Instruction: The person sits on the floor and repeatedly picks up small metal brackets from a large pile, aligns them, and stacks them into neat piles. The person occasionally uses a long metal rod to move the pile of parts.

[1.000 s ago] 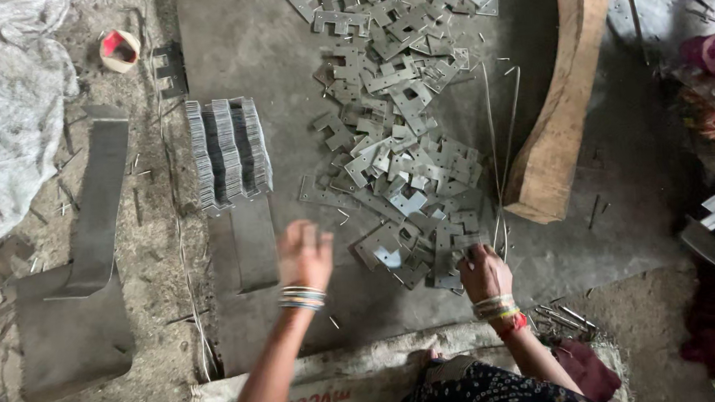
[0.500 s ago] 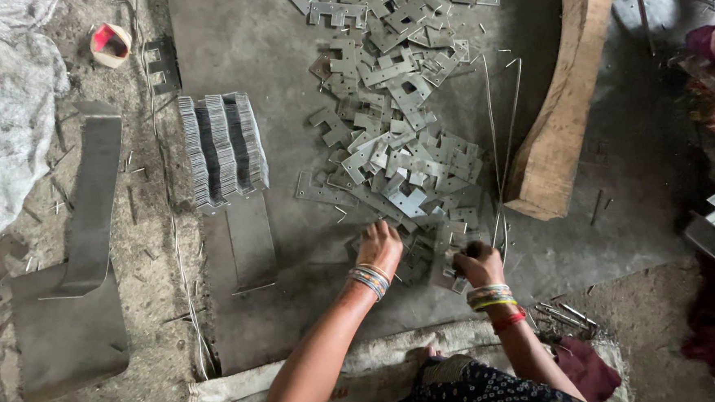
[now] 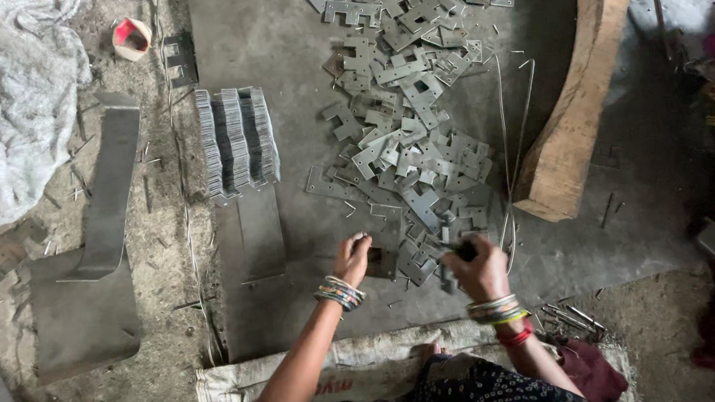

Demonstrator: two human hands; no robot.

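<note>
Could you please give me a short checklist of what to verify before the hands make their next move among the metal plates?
1. Left hand at the near edge of the loose metal plates: ok.
2. Right hand closed on something dark: ok; what it is, cannot tell.
3. Left hand's grip on a plate: cannot tell, fingers curl over the spot.
4. Stacked plates standing upright in tidy rows: ok.
5. Bare sheet between the stack and the pile: ok.
6. Thin wire looping beside the pile near the right hand, a possible snag: not ok.
</note>
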